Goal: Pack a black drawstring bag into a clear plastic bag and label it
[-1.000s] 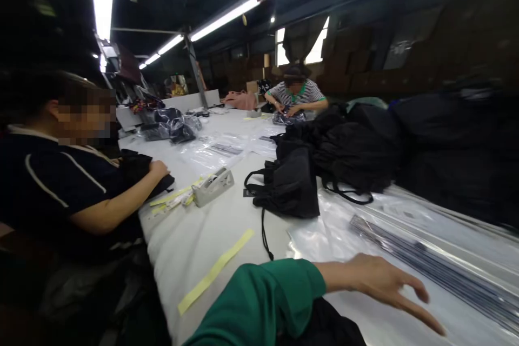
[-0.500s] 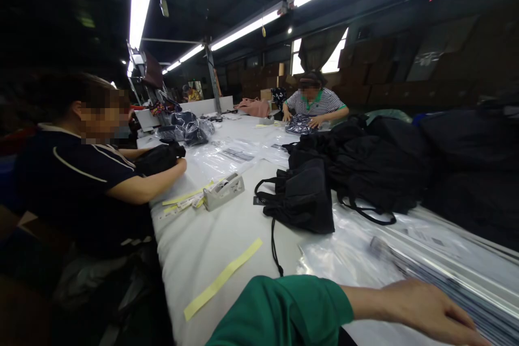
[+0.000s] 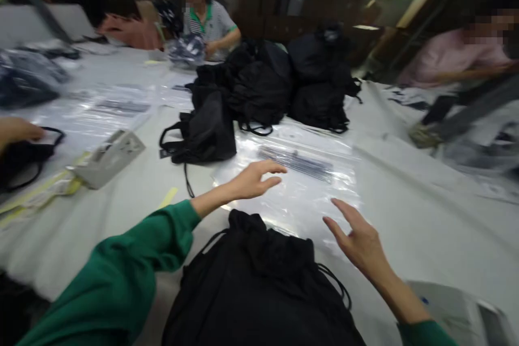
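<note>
A black drawstring bag (image 3: 259, 292) lies directly before me at the bottom of the view, its gathered top pointing away from me. Beyond that top, my left hand (image 3: 257, 179) hovers with thumb and fingers apart, holding nothing. To the right of the bag, my right hand (image 3: 359, 238) is also spread and bare, fingers pointing toward the left. Between and past both hands lies a stack of clear plastic bags (image 3: 344, 194) with dark printed strips (image 3: 298, 162). Whether either hand touches the plastic I cannot tell.
Another black bag (image 3: 211, 132) with a hang tag sits beyond my left hand, before a pile of black bags (image 3: 263, 86). A tape dispenser (image 3: 109, 157) stands at left. A grey device (image 3: 458, 313) is at lower right. Co-workers (image 3: 211, 21) sit around the table.
My view has swung right and down. The black drawstring bag before me and my right hand have come into view. My left hand, earlier reaching over the plastic bags, now hovers spread.
</note>
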Available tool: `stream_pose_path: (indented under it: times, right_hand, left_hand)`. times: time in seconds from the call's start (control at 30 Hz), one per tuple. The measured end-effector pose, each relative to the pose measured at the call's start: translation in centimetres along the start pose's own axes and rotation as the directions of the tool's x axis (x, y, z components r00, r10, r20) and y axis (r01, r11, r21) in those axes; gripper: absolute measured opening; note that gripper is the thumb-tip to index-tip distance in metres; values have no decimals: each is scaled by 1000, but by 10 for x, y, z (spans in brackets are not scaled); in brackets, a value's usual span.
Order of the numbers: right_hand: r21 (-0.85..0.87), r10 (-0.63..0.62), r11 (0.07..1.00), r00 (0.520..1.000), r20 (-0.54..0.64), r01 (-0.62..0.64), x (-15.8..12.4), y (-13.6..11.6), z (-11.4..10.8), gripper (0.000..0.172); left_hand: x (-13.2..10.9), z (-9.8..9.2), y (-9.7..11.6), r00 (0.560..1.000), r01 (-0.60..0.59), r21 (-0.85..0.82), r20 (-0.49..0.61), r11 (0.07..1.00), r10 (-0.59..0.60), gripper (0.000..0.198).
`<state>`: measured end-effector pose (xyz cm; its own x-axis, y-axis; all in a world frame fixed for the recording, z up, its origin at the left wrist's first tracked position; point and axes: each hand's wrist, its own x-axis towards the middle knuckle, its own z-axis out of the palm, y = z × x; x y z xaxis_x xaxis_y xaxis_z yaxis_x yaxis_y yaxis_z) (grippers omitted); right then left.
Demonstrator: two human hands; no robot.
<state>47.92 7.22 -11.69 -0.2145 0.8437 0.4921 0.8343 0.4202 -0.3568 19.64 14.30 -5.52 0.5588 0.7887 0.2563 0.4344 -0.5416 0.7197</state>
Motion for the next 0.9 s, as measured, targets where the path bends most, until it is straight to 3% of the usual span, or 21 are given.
stream_pose_path:
  times: [0.03,0.1,0.2,0.3,0.37,0.43,0.57,0.63,0.73,0.83,0.9]
  right_hand:
    - [30,38,999,998,59,-40,-13,-7,-17,35]
    - [153,65,984,979,193,-95,-24,-34,-40,29]
    - [352,-61,933,939,338,-66,-24,-79,-55,23]
    - [512,-210,854,841,498,-90,-30,-102,-43,26]
    - [548,-235,815,757,609,-188,-41,-101,-22,26]
    - [547,-233,795,700,675,-263,-53,-92,6,23]
    - [516,-228,813,668,708,-269,-69,-78,47,21]
    - [499,-228,833,673,703,-240,-71,-78,51,20]
    - [511,-248,838,698,672,-194,-69,-83,39,19]
    - [493,-200,859,793,575,-141,-64,-88,20,15]
    - [419,-128,905,885,447,-81,-61,-90,13,18]
  left_hand:
    - [-11,-4,2,999,-28,-82,22,996,30,24]
    - [-34,-15,14,978,-52,-178,191,983,86,23]
    - [-67,-25,36,935,-47,-156,341,987,98,23]
    - [-88,-10,38,840,-49,-180,525,982,138,34]
    - [-96,11,22,753,32,-196,650,980,105,35]
    - [-100,35,-2,722,123,-187,691,975,42,30]
    - [-107,69,-36,765,151,-167,644,974,-8,30]
    - [-113,74,-36,800,141,-115,598,983,-45,33]
    - [-124,69,-22,860,102,-92,508,991,-41,35]
    - [-126,56,-10,955,-14,-102,292,995,44,31]
    - [-123,50,-9,983,-94,0,162,996,92,34]
